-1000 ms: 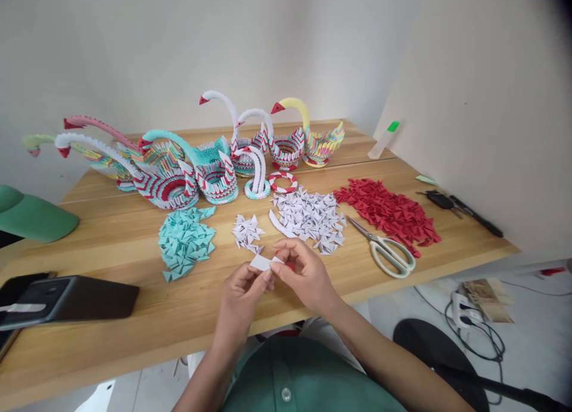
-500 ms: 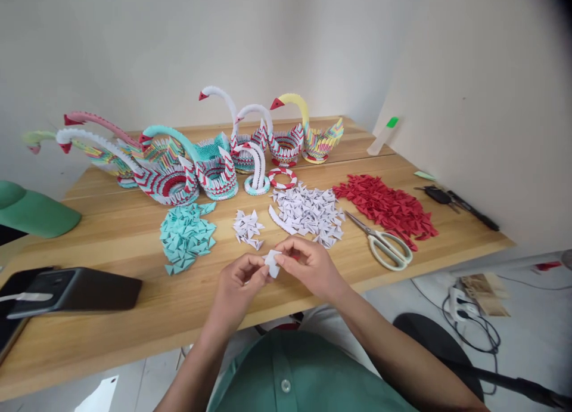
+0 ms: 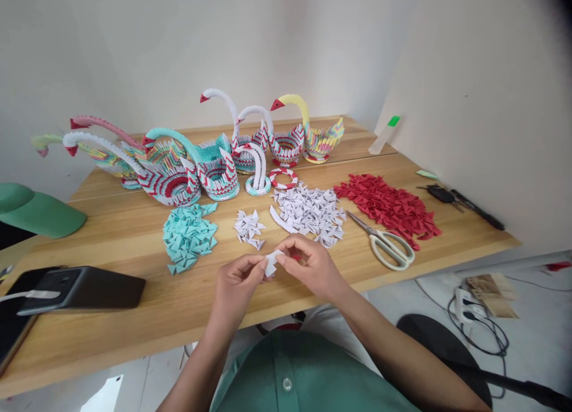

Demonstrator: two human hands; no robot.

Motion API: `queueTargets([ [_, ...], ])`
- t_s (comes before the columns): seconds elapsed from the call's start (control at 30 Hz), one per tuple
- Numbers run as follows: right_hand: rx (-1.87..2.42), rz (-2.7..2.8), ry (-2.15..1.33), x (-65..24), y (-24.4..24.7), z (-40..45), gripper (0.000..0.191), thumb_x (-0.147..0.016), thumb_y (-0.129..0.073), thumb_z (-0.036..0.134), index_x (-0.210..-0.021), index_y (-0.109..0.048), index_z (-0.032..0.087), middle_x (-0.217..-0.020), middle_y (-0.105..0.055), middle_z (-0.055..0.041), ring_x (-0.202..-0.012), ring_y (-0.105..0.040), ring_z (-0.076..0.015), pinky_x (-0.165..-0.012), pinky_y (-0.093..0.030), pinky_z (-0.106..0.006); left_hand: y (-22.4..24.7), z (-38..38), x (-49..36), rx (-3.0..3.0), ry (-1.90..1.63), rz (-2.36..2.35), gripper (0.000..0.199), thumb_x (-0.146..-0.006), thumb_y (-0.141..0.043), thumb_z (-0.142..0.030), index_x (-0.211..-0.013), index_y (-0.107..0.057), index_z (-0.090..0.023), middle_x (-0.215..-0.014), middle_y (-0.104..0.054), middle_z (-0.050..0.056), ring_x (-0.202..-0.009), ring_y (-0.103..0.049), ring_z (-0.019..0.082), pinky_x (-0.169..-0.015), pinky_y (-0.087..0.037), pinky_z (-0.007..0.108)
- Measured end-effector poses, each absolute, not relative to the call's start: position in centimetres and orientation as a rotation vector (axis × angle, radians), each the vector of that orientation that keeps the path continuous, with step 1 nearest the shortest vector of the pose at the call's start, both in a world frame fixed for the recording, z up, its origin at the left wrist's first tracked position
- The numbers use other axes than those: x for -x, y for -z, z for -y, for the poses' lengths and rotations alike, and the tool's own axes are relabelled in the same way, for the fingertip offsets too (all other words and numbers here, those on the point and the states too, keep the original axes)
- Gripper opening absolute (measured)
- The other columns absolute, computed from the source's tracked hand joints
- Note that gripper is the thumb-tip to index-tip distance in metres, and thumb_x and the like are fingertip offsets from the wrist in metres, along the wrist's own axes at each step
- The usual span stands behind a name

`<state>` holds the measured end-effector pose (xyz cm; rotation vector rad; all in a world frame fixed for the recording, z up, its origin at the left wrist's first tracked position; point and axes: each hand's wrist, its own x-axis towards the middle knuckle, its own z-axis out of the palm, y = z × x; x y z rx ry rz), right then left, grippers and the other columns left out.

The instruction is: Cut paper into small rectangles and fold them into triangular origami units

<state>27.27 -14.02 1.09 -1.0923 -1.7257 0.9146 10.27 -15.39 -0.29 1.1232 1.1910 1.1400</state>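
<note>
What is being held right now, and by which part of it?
A small white paper piece, the left hand pinching its left side, the right hand its right.

A pale grey wall (image 3: 147, 48) spans twelve o'clock; a second plain wall (image 3: 473, 132) stands at two; the wood-grained tabletop (image 3: 111, 325) stretches from eight to three; pale floor (image 3: 536, 346) shows at four.

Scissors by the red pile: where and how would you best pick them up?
Probably by the pale handles, from the near edge of the table: they form loops and lie on that side, while the blades point away.
</note>
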Motion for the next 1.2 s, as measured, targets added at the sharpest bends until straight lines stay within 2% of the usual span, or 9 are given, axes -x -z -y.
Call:
queueTargets([
  [0.23,0.847,1.96,-0.435,-28.2,0.0,13.2,0.012,-0.09,-0.059,0.015,-0.089,-0.068,0.022,-0.082,-0.067,-0.004,-0.078,-0.062,-0.0167,-0.071,-0.048,-0.031,0.4,15.2,-10.4,-1.147,-1.113,-1.196,0.017,-0.075,-0.069,-0.03,-0.071,-0.073,-0.014,-0.058,-0.068,0.002,-0.054,-0.057,0.012,-0.055,-0.046,0.021],
  [0.33,0.727,2.078,-0.242,-28.8,0.3,12.8,0.018,-0.092,-0.055,0.013,-0.092,-0.07,0.022,-0.082,-0.067,-0.0039,-0.074,-0.06,-0.0156,-0.068,-0.047,-0.03,0.4,15.1,-10.4,-1.087,-1.11,-1.168,0.017,-0.074,-0.069,-0.03,-0.066,-0.071,-0.015,-0.054,-0.066,0.001,-0.051,-0.055,0.011,-0.053,-0.045,0.021],
  [0.57,0.704,2.192,-0.005,-29.4,0.9,12.5,0.014,-0.091,-0.059,0.017,-0.087,-0.07,0.023,-0.078,-0.067,-0.0016,-0.073,-0.057,-0.0152,-0.066,-0.045,-0.028,0.5,14.8,-10.7,-0.959,-1.108,-1.119,0.019,-0.074,-0.071,-0.032,-0.063,-0.068,-0.016,-0.053,-0.065,0.0,-0.05,-0.054,0.011,-0.054,-0.044,0.021],
  [0.83,0.805,2.269,-0.262,-30.2,1.1,12.3,0.017,-0.095,-0.054,0.025,-0.091,-0.071,0.027,-0.08,-0.069,-0.0033,-0.08,-0.063,-0.0189,-0.075,-0.051,-0.033,0.7,14.4,-10.7,-1.063,-1.063,-1.11,0.025,-0.075,-0.072,-0.038,-0.067,-0.069,-0.015,-0.058,-0.065,0.002,-0.056,-0.055,0.013,-0.058,-0.047,0.024],
  [0.97,0.777,2.291,-0.227,-30.0,0.8,12.2,0.02,-0.095,-0.053,0.022,-0.089,-0.071,0.026,-0.078,-0.069,-0.0032,-0.078,-0.062,-0.0181,-0.073,-0.05,-0.031,0.8,14.1,-11.0,-1.063,-1.088,-1.13,0.025,-0.075,-0.072,-0.036,-0.064,-0.067,-0.014,-0.056,-0.065,0.001,-0.054,-0.054,0.011,-0.056,-0.045,0.023],
  [1.07,0.789,2.277,-0.223,-29.8,0.4,12.2,0.023,-0.096,-0.051,0.021,-0.093,-0.073,0.026,-0.084,-0.071,-0.0046,-0.079,-0.061,-0.0182,-0.07,-0.049,-0.031,0.9,13.9,-11.0,-1.068,-1.121,-1.171,0.023,-0.073,-0.072,-0.035,-0.063,-0.066,-0.015,-0.053,-0.063,0.0,-0.052,-0.053,0.011,-0.054,-0.044,0.022],
  [1.13,0.806,2.211,-0.399,-29.9,0.0,12.3,0.026,-0.097,-0.048,0.02,-0.1,-0.073,0.026,-0.092,-0.071,-0.0051,-0.085,-0.062,-0.018,-0.074,-0.049,-0.032,0.9,13.9,-11.0,-1.071,-1.156,-1.191,0.022,-0.071,-0.073,-0.034,-0.062,-0.064,-0.015,-0.052,-0.061,-0.001,-0.051,-0.052,0.011,-0.053,-0.043,0.022],
  [1.2,0.88,2.07,-0.728,-30.1,-0.5,12.4,0.027,-0.098,-0.046,0.022,-0.11,-0.069,0.026,-0.099,-0.071,-0.0051,-0.086,-0.064,-0.0162,-0.077,-0.051,-0.031,0.9,14.0,-10.9,-1.079,-1.184,-1.195,0.022,-0.07,-0.074,-0.033,-0.062,-0.064,-0.016,-0.051,-0.06,-0.002,-0.05,-0.052,0.011,-0.052,-0.043,0.021],
])
